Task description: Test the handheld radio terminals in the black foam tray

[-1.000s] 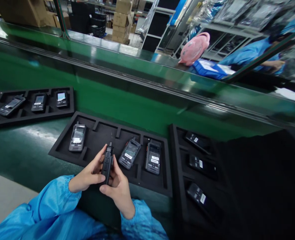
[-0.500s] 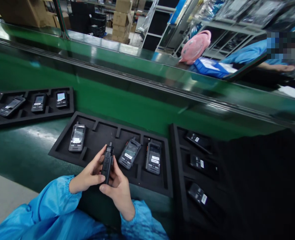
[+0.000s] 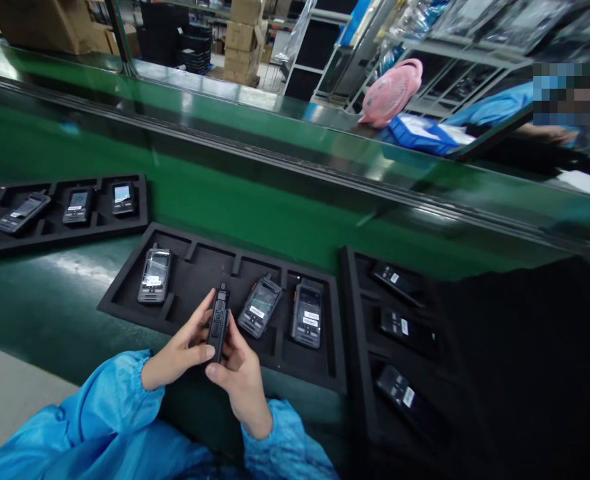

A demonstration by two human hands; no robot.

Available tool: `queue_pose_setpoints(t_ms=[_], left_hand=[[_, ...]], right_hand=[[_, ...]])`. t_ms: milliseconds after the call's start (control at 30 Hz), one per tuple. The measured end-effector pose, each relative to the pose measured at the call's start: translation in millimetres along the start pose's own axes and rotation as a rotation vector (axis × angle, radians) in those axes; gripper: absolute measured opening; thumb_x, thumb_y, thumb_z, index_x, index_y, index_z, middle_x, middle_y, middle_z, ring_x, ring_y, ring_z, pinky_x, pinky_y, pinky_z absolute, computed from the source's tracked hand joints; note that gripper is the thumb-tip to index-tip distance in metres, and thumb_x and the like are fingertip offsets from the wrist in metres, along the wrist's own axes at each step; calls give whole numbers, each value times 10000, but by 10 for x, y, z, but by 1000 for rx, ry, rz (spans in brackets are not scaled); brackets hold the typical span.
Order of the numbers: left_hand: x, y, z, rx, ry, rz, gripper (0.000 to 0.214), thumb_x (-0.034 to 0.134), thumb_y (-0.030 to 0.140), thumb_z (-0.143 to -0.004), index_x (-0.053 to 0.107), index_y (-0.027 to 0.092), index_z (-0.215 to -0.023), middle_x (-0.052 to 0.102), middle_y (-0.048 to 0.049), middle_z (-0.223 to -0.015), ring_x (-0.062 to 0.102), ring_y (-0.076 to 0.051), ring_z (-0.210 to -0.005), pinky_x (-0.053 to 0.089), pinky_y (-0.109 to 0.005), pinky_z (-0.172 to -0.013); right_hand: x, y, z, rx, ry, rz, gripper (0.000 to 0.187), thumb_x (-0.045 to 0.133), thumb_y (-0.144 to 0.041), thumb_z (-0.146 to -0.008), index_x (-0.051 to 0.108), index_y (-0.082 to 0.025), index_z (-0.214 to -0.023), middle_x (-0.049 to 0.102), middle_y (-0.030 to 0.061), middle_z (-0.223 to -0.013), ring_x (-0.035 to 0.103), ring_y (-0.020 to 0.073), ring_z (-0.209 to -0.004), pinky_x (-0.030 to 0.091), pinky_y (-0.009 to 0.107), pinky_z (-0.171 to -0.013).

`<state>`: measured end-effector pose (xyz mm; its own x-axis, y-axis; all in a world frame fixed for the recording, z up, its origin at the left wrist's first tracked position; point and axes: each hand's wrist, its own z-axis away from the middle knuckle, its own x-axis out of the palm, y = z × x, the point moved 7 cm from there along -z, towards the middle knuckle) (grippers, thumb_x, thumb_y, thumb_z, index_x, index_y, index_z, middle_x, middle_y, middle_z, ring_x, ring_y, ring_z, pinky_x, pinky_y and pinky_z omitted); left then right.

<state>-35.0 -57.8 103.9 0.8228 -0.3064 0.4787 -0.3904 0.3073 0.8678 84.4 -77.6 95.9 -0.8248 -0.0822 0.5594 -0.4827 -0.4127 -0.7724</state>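
Between my hands, edge-on with its side buttons facing up, is a black handheld radio [image 3: 219, 323] with a stubby antenna. My left hand [image 3: 185, 352] grips it from the left, thumb on its lower side. From the right, my right hand [image 3: 242, 373] closes round it, and its thumb lies near the lower end. The radio is held over the front of a black foam tray [image 3: 209, 263]. In that tray lie a radio [image 3: 155, 275] at the left, a tilted radio [image 3: 260, 307] and another radio [image 3: 307, 313] at the right, all with screens up and white labels.
A second foam tray [image 3: 99, 230] with several radios lies at the left. On the right, another tray [image 3: 357, 347] holds dark radios beside black cloth [image 3: 535, 360]. Behind the green bench wall stand a pink fan [image 3: 392, 93] and a blue bin [image 3: 419, 137], near a person's blue sleeve [image 3: 499, 103].
My hands and the held radio have shifted very slightly to the right. The person's hand across the bench has moved a little left. The radios in the trays stay put.
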Motion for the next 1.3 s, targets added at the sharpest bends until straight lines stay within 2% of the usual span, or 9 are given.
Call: queue_pose_setpoints(t_ms=[167, 367, 600, 867, 1167, 1300], left_hand=[[-60, -101, 7, -9, 11, 44, 992, 759, 623, -928, 274, 396, -1763, 594, -107, -1615, 693, -262, -1028, 572, -406, -980], [-39, -87, 0, -4, -41, 65, 1004, 772, 544, -931, 234, 414, -1769, 545, -93, -1682, 670, -335, -1262, 556, -421, -1039], [-15, -2, 2, -46, -14, 11, 1060, 783, 470, -922, 178, 364, -1786, 568, -107, -1673, 648, -350, -1352, 538, -428, -1109], [-52, 101, 34, -84, -23, -93, 992, 714, 333, -895, 261, 329, -1777, 491, -70, -1767, 502, -385, -1562, 472, -466, -1246], [-41, 101, 31, -56, -24, -79, 937, 731, 367, -911, 334, 334, -1758, 539, -91, -1731, 544, -417, -1524, 490, -505, -1230], [-42, 102, 25, -38, -20, -90, 931, 726, 354, -901, 354, 321, -1753, 585, -93, -1682, 569, -409, -1484, 461, -505, -1247]], right_hand=[[-50, 63, -7, -2, -6, -28, 1204, 1086, -451, -602, 520, -331, -1657, 814, 74, -1412, 809, 277, -1205, 677, 397, -1011], [-32, 21, -18, -28, -18, -14, 1132, 1071, -405, -624, 555, -338, -1630, 809, 54, -1416, 803, 273, -1215, 676, 394, -1009], [-28, 27, -24, -32, -11, -10, 1061, 1058, -381, -650, 588, -385, -1601, 821, 27, -1405, 810, 240, -1186, 679, 357, -984], [-52, 43, -32, -56, 61, 97, 1146, 1069, -330, -600, 564, -346, -1628, 811, 71, -1425, 795, 310, -1237, 695, 426, -978], [-37, -12, -25, -20, 108, 81, 1239, 1124, -316, -466, 614, -337, -1594, 830, 82, -1392, 782, 364, -1253, 672, 481, -1008], [-44, -17, -20, -33, 114, 91, 1227, 1122, -314, -474, 616, -354, -1591, 815, 75, -1425, 777, 358, -1261, 671, 470, -1004]])
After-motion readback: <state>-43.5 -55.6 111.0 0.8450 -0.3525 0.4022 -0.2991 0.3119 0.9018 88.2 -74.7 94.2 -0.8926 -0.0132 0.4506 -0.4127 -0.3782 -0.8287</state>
